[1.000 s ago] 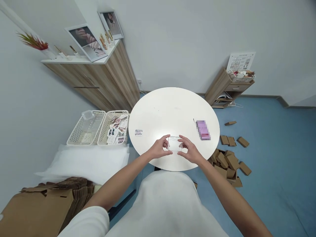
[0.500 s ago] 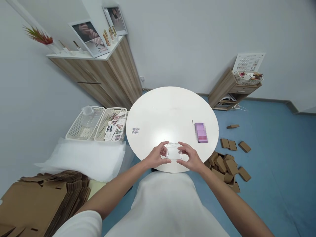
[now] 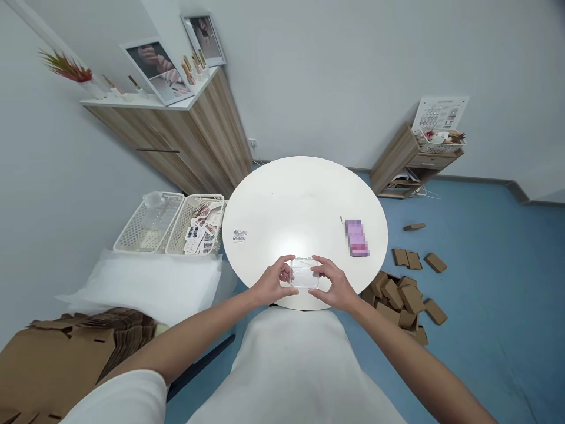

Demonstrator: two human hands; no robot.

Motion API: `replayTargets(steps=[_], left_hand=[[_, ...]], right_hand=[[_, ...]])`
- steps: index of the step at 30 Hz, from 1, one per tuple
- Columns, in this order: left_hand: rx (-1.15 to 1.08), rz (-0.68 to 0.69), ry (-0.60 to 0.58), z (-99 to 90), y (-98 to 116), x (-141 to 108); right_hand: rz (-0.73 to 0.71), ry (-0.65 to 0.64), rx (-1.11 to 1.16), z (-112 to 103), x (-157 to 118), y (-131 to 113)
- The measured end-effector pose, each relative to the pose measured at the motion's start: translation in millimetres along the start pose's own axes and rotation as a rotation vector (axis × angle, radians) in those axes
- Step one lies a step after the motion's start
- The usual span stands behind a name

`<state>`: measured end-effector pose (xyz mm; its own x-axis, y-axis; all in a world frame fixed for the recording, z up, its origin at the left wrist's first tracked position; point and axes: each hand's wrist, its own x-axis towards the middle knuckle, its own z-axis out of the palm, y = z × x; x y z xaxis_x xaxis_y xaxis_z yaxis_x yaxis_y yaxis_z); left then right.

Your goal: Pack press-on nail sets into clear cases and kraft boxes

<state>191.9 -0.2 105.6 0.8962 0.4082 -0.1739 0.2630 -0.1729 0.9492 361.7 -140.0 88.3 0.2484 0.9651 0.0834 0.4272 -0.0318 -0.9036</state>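
A small clear plastic box (image 3: 304, 273) is held between both hands over the near edge of the white oval table (image 3: 304, 200). My left hand (image 3: 277, 281) grips its left side, thumb below and fingers above. On the opposite side, my right hand (image 3: 334, 284) grips it in the same way. To the left on the table lies a card with small shiny pieces (image 3: 239, 236). A purple item, pixelated in the picture (image 3: 356, 238), lies at the right, with a tiny thin object (image 3: 341, 219) beside it.
White baskets with clear boxes (image 3: 150, 222) and printed cards (image 3: 203, 227) stand left of the table, above white sheets (image 3: 145, 282) and flattened cardboard (image 3: 57, 365). Small brown boxes (image 3: 397, 297) are heaped on the floor at right. A wooden cabinet (image 3: 203, 129) stands behind left.
Both hands and the clear box have shifted slightly left in the picture. The whole view has also moved a little. The grip on the box looks the same.
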Motion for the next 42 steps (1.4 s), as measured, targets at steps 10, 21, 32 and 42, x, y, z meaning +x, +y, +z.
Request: replayTargets(steps=[10, 21, 32, 42], left_hand=[[0.071, 0.007, -0.020, -4.0, 7, 0], [-0.021, -0.058, -0.011, -3.4, 1, -3], [-0.091, -0.015, -0.022, -3.9, -25, 29], [-0.067, -0.087, -0.029, 14.0, -43, 52]], right_hand=[[-0.001, 0.016, -0.036, 0, -1, -3], [-0.054, -0.017, -0.028, -1, 3, -11], [0.094, 0.027, 0.139, -3, 25, 11], [0.359, 0.119, 0.194, -7, 42, 39]])
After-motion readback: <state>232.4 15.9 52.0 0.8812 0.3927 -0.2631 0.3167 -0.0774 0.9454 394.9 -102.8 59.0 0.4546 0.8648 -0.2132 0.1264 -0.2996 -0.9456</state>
